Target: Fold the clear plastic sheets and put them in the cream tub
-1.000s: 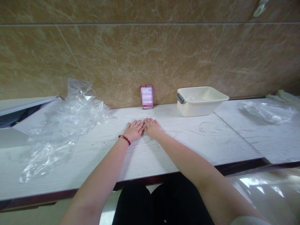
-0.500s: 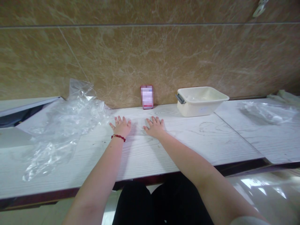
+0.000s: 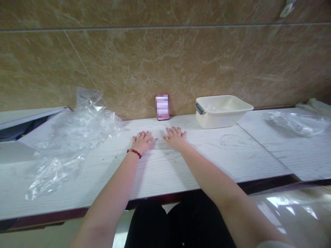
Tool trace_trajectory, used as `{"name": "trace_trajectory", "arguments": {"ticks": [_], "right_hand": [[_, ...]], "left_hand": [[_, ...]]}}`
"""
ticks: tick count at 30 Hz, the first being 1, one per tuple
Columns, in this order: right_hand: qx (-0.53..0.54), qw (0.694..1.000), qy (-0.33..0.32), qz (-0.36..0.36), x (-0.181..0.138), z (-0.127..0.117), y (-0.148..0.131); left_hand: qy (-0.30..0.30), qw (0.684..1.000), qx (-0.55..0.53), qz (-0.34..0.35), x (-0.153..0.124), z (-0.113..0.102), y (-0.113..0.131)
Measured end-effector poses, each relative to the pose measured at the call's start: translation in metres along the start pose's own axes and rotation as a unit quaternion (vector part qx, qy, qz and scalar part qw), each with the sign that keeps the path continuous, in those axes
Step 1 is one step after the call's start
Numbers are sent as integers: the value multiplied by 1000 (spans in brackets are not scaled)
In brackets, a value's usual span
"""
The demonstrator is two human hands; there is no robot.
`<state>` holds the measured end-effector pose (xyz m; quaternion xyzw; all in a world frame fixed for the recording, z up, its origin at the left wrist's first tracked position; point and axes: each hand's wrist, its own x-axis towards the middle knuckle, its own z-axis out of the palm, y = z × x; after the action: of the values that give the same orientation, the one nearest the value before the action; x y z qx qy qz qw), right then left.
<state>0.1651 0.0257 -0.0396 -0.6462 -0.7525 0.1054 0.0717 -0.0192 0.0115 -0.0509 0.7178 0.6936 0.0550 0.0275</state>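
Note:
My left hand (image 3: 142,142), with a red bead bracelet (image 3: 134,152) at its wrist, lies palm down with its fingers spread. To its right, my right hand (image 3: 176,138) is also palm down with spread fingers. Both seem to rest on the white wood-grain table (image 3: 165,172), and neither grips anything. A faint see-through patch, perhaps thin clear plastic, shows between the hands; I cannot make out what it is. Beyond them a phone (image 3: 162,107) with a blurred screen leans upright against the wall.
A cream plastic bin (image 3: 217,119) with a grey handle stands at the back right. Crumpled clear plastic (image 3: 74,134) spreads over the left side, beside an open white box (image 3: 33,134). More clear plastic (image 3: 297,124) lies far right. A brown marble wall (image 3: 144,62) borders the back.
Both hands have slid to the right across the tabletop, the left a bit more than the right. The fingers of my left hand are less widely spread.

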Motion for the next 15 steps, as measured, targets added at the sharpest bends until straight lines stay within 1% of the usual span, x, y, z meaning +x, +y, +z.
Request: {"name": "trace_trajectory", "arguments": {"ticks": [1,2,3,4,5,7,8,9,11,12,15], "right_hand": [[4,1000,14,14,0,-6,6],[6,999,32,26,0,-12,13],[6,998,54,32,0,-19,20],[5,997,71,28,-1,-26,26],[4,996,83,14,-1,-32,31],[-1,996,80,-44,-5,-44,38],[-4,994,67,-84,-7,-49,39],[-8,991,49,-125,-10,-53,38],[-18,980,11,-196,-17,-57,34],[-23,976,-6,-218,-20,-57,31],[-52,968,-43,-240,-30,-56,22]], "left_hand": [[14,1000,-6,-12,-2,-3,-2],[31,999,-13,-10,-4,-6,-3],[45,999,-19,14,-7,-9,-2],[53,997,-27,56,-11,-11,0],[51,991,-36,114,-16,-13,4],[27,973,-58,222,-25,-14,15],[18,964,-69,255,-28,-14,22],[15,959,-76,274,-32,-13,29],[22,955,-77,286,-36,-10,40],[24,956,-74,283,-37,-9,45],[7,964,-62,258,-39,-3,50]]}}
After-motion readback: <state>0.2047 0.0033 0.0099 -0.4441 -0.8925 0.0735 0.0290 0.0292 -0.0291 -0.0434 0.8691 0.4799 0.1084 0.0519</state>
